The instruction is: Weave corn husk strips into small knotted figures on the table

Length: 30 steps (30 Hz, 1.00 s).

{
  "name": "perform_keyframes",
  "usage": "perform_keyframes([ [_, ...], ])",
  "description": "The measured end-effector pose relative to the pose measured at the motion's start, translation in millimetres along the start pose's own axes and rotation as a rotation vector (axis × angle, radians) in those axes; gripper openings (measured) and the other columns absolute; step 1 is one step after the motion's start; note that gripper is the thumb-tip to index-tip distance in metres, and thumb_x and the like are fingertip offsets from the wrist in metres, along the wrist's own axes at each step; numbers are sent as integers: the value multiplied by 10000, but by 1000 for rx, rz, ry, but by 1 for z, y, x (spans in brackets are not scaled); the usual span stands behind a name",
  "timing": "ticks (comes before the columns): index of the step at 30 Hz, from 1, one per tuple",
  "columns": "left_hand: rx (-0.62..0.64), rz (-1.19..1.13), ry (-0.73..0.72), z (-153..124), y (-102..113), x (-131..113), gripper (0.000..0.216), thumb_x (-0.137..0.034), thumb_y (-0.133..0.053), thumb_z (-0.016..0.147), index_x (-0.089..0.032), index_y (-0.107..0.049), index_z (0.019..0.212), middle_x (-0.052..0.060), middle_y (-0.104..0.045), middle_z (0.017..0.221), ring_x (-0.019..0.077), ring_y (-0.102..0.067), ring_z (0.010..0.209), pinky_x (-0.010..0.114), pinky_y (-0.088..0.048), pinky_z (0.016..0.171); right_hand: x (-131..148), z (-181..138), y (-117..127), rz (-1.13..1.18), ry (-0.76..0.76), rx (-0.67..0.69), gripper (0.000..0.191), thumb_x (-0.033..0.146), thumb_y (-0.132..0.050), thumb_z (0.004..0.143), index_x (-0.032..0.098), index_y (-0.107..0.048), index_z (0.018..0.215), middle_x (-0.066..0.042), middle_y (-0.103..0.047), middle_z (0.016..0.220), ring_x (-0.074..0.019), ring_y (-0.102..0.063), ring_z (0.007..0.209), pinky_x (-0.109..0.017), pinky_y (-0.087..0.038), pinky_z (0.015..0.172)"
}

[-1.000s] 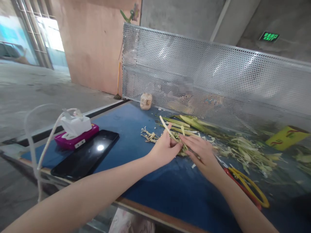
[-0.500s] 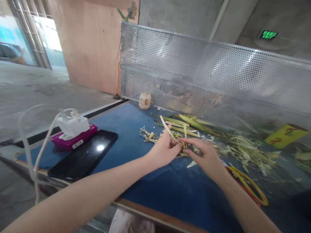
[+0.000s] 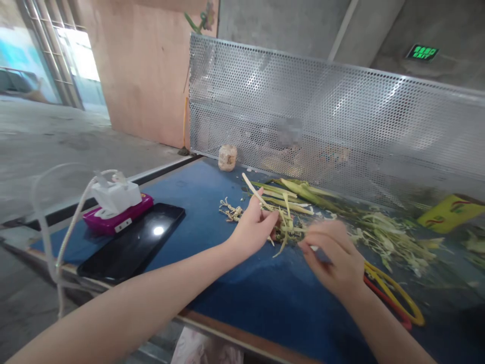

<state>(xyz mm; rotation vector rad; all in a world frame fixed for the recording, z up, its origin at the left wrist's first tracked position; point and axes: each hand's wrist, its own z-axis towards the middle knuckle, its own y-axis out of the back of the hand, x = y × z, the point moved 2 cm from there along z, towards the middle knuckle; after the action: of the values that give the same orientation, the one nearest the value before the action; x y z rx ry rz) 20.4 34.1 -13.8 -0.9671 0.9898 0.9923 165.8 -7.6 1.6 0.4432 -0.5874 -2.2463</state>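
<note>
My left hand [image 3: 252,225] is closed around a small work of knotted, pale green plant strips [image 3: 287,222] above the blue table. One long pale strip [image 3: 250,184] sticks up past my thumb, and shorter ends hang below. To the right, my right hand [image 3: 337,258] is closed in a pinch, blurred by motion. A thin strip runs from the knotted work to its fingertips. Just left of the work lie small knotted plant pieces [image 3: 230,210]. Behind it are long green stalks and leaves [image 3: 303,191].
Shredded leaf strips [image 3: 394,237] and a yellow box-like item [image 3: 450,213] are to the right. Yellow and red looped handles [image 3: 403,296] lie beside my right wrist. A phone [image 3: 131,245] and a magenta power block [image 3: 117,217] with cables stand left. Perforated metal panel [image 3: 322,106] edges the back.
My right hand has moved right, away from my left hand, drawing a strip out sideways. My left hand stays nearly in place, and more of the knotted strips shows between the hands.
</note>
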Motion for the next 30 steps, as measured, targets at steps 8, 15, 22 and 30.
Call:
perform_keyframes([
  [8,-89,-158,88,-1,-1,-8,646,-125,-452,797,-149,-108,1343,-44,-539,573,113,-535,493,222,-447,425,-6,-7,-23,74,-556,396,228,376,-509,783,221,-668,737,6,-633,549,-108,-506,413,-216,-364,426],
  [15,15,-174,47,-2,-2,4,1029,-141,-713,598,-162,-15,1354,5,-576,781,108,-564,614,245,-485,522,-6,-7,-26,309,-761,417,245,346,-508,750,195,-612,589,20,-526,407,-107,-456,360,-217,-338,378],
  [22,-18,-127,42,-1,-1,4,1064,-113,-693,618,-115,69,1361,-39,-553,677,76,-522,567,211,-454,515,-3,-7,-23,304,-690,504,294,310,-448,797,181,-569,562,34,-479,418,-91,-428,394,-207,-335,424],
  [30,-18,-107,38,1,1,-5,947,-114,-650,663,-118,1,1350,-19,-608,685,48,-470,480,195,-413,490,0,-6,-20,383,-670,572,339,317,-391,844,188,-571,587,31,-520,440,-93,-455,388,-217,-357,435],
])
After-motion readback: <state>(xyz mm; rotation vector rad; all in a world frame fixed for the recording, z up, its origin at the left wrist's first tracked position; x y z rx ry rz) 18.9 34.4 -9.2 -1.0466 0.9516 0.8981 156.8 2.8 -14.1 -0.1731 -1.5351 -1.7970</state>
